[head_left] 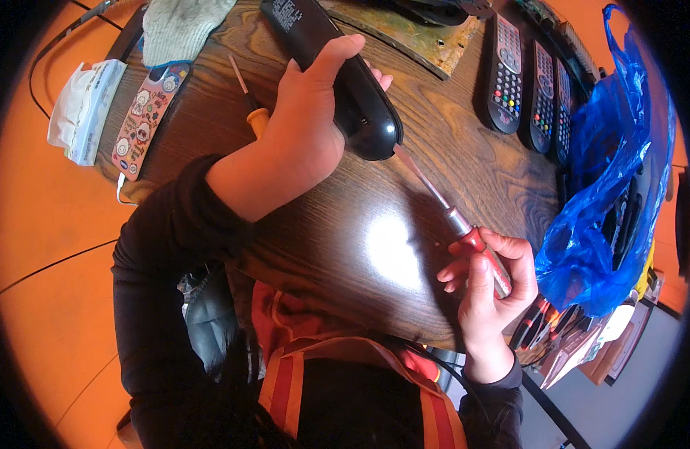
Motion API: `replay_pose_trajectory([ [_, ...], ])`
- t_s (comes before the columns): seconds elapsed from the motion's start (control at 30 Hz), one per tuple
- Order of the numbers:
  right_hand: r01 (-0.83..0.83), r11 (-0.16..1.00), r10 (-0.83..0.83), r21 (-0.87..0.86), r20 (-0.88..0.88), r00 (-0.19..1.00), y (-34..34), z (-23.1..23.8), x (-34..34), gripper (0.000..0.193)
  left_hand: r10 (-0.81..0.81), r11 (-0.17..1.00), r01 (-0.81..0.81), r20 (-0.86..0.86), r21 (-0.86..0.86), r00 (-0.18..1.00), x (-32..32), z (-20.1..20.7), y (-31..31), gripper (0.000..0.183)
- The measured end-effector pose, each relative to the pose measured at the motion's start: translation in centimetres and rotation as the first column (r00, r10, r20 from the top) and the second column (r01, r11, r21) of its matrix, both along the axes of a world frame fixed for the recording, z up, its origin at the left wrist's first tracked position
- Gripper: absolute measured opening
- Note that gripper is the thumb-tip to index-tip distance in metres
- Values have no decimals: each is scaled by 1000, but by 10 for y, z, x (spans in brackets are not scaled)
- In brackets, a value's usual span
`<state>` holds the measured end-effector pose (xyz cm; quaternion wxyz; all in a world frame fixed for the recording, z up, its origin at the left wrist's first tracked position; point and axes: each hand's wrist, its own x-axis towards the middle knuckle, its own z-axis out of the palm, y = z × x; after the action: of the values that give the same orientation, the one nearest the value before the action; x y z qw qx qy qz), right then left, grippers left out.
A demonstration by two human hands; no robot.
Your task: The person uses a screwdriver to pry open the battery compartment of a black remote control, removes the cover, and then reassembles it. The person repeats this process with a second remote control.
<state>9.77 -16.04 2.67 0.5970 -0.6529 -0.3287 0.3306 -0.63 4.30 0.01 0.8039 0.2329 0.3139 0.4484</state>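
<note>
My left hand [307,120] is closed round a black remote control [363,112], its back turned up and one rounded end toward me. In my right hand [498,284] is a flat-blade screwdriver [464,232] with a red handle. Its metal tip meets the edge of the remote at the near rounded end; whether it sits in the seam I cannot tell. Beside my left wrist lies a second screwdriver [257,120] with an orange-yellow handle, partly hidden by that hand.
Several remote controls [505,82] lie at the right of the wooden table [322,247], next to a blue plastic bag [584,239]. A worn board [427,45] is at the back. Leftward are a patterned phone case [144,120], a tissue pack [86,112] and a knitted glove [181,30].
</note>
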Motion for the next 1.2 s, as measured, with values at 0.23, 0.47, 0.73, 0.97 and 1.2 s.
replay_pose_trajectory([
  [0.23,-16,997,25,78,-113,993,6,0,-3,18,2,1000,-1,26,-30,1000,0,-1,2,24],
  [0.47,-36,998,47,50,-228,973,7,3,4,18,-38,998,41,57,-53,998,-1,-2,2,27],
  [0.73,-64,993,55,100,86,995,0,7,9,20,-93,996,94,110,-1,990,-4,8,0,28],
  [0.97,-34,987,-31,157,398,917,-9,4,10,25,-48,997,53,89,-57,995,-3,9,2,25],
  [1.2,-56,996,10,65,556,831,-8,-1,9,29,-60,995,67,88,-73,994,-2,5,3,28],
])
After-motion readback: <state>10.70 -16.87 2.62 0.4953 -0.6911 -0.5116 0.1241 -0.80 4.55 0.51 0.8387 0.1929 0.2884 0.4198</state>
